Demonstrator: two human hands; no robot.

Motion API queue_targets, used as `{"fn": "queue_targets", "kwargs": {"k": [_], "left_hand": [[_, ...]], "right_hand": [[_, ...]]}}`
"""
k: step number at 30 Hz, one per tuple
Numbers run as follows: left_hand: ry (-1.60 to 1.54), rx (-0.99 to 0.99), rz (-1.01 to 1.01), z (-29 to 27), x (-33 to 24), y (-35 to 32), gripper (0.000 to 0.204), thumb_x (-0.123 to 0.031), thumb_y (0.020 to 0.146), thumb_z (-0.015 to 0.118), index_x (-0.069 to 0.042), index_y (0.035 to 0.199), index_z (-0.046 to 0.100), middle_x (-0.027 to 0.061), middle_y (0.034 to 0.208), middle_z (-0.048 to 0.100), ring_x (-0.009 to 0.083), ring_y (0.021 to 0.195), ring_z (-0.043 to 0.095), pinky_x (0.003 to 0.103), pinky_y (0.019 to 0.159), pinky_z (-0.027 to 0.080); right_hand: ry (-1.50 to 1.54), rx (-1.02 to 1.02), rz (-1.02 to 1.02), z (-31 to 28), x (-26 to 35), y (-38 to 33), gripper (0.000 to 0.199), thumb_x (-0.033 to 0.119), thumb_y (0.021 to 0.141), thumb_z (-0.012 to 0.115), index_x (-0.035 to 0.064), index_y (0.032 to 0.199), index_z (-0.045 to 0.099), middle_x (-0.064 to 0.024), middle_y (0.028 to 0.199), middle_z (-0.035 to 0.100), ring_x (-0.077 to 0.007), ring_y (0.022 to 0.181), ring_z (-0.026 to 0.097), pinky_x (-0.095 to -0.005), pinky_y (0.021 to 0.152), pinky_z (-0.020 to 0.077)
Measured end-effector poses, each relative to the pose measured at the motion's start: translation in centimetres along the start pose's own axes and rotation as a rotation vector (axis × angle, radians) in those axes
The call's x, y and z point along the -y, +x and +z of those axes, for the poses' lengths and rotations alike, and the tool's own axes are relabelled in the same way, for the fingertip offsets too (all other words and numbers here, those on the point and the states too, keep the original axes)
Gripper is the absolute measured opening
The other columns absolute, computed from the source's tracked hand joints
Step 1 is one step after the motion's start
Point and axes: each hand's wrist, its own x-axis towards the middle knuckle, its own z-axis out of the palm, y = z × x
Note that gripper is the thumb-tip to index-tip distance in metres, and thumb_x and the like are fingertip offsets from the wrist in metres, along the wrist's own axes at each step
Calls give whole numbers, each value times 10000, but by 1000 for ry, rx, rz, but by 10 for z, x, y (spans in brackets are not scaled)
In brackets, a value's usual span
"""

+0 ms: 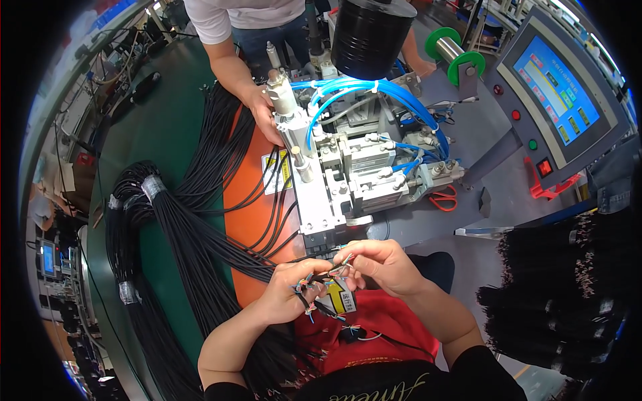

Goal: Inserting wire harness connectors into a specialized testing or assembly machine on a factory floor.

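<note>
My left hand (289, 289) is closed around several black cables, whose ends fan out into thin coloured wires (309, 286). Close beside it, my right hand (386, 264) pinches the small coloured wires at one cable end (346, 260) between thumb and fingers. Both hands are in front of a metal machine (361, 170) with blue air hoses (401, 93). A yellow and white label (342, 299) with an arrow shows just below the fingers. From the left, long black cables (207, 240) run toward my left hand over an orange surface (251, 180).
Taped bundles of black cable (152, 187) lie on a green table (157, 100) at left. Opposite me, another person's hand (265, 115) touches the machine. A control screen (555, 90) stands at the right, near a green wire spool (456, 57). More cables (555, 294) are piled at lower right.
</note>
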Motion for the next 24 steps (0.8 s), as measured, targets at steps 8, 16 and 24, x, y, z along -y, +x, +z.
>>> {"fn": "queue_targets", "kwargs": {"k": [8,16,24], "left_hand": [[-21,23,-43,-3,2,-2,311,55,797,549,12,1104,570,104,825,645,185,676,654,284,622,509],[-13,61,131,-1,4,1,272,40,820,544,3,1087,577,89,769,625,153,640,630,280,617,503],[-76,-135,-126,4,1,0,235,40,820,570,-5,1051,583,75,755,612,133,653,609,267,606,482]], "right_hand": [[-198,-52,-202,16,-4,4,162,-41,861,597,-32,1019,629,-90,925,608,-120,732,605,-211,592,472],[-561,-194,-493,22,-21,12,66,-45,854,603,-26,913,628,-76,895,619,-102,743,589,-233,615,473],[-65,-203,-128,19,-12,15,64,7,890,587,-23,934,623,-55,897,625,-90,739,585,-232,637,471]]}}
